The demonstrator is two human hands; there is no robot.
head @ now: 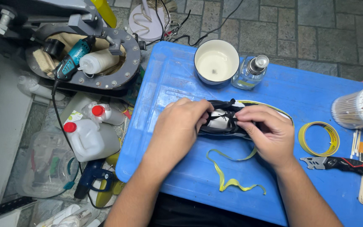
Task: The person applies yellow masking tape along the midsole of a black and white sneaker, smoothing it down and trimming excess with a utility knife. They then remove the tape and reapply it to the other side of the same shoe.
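Note:
A black and white shoe (225, 120) with black laces lies on its side in the middle of a blue plastic table (311, 92). My left hand (177, 128) covers its left end, fingers curled onto the laces. My right hand (267, 130) grips the shoe's right part, thumb and forefinger pinching a lace near the middle. A strip of yellow tape (232, 170) trails loose on the table just in front of the shoe, one end running under my right hand.
Behind the shoe stand a white bowl (216, 63) and a clear glass bottle (251, 72). To the right lie a yellow tape roll (319, 138), a folding utility knife (341, 164) and a tub of cotton swabs (360, 108). White jugs (91, 136) and a round machine (85, 54) crowd the floor at left.

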